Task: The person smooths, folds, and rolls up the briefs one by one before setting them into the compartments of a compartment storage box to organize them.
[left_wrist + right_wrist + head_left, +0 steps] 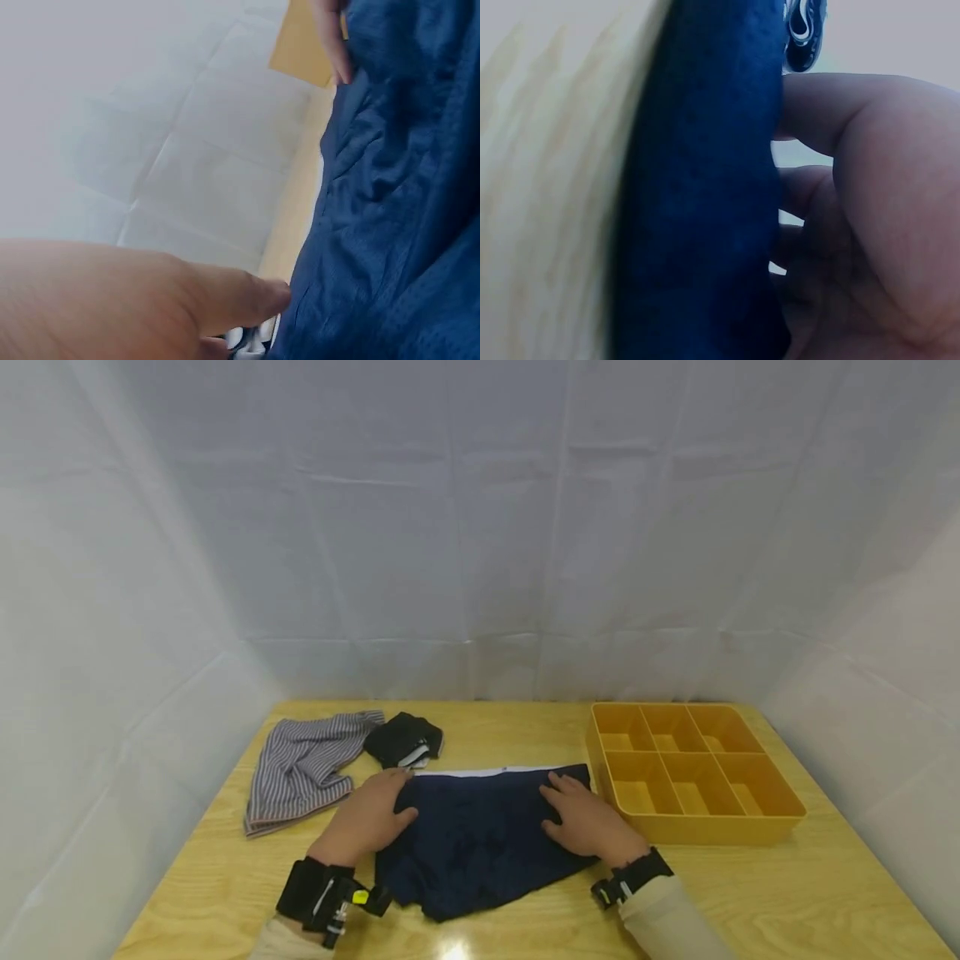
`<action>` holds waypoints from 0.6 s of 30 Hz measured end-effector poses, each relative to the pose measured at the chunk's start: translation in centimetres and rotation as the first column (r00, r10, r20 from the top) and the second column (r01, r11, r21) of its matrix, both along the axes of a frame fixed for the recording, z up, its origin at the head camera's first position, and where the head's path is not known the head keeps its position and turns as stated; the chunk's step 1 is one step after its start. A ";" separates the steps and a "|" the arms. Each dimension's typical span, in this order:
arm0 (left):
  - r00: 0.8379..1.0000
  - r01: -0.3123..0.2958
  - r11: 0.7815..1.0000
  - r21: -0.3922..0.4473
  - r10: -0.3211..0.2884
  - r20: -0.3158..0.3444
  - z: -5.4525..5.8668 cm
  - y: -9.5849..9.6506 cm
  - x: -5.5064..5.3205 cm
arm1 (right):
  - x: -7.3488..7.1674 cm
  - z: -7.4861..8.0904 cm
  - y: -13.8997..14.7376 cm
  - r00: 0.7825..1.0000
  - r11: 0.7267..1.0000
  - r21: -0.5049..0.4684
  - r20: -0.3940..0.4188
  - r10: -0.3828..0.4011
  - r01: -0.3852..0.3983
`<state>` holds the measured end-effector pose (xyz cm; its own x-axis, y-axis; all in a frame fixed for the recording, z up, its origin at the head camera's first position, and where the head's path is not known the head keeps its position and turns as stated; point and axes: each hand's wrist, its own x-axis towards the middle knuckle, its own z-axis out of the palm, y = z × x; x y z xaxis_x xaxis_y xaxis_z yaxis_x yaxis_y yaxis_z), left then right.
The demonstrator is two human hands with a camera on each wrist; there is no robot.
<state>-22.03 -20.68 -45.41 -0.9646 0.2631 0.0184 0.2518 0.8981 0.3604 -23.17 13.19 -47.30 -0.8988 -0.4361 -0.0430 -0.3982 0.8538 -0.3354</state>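
Navy shorts (480, 839) lie flat and folded on the table, a white strip showing along their far edge. My left hand (372, 814) rests at their far left corner, thumb spread over the fabric. At the right end my right hand (585, 820) lies on the cloth with its fingers spread. In the left wrist view, a fingertip of the left hand (150, 300) touches the edge of the navy fabric (382, 187). The right wrist view shows the right hand (885, 202) against the cloth (705, 195), its fingertips hidden behind it.
A yellow six-part organizer box (705, 828) stands right of the shorts, close to the right hand. Grey striped cloth (303, 768) lies crumpled at the left, beside a small bunched black cloth (401, 739). White sheeting (480, 543) encloses the wooden table (847, 902) at back and sides.
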 end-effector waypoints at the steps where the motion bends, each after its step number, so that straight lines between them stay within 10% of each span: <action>1: 1.000 -0.002 1.000 -0.005 0.002 0.020 0.0 -0.1 0.0 | 0.0 0.0 0.0 1.000 1.000 -0.006 0.000 0.000 0.000; 7: 0.992 0.029 0.998 -0.054 -0.023 0.121 -1.0 -0.5 -0.4 | -0.2 -0.3 0.1 0.999 1.000 -0.025 -0.034 0.000 -0.001; 18: 0.993 0.025 0.999 -0.031 -0.021 0.120 -1.4 -0.7 -0.4 | -0.5 -0.6 0.2 0.999 1.000 -0.016 -0.042 0.015 -0.016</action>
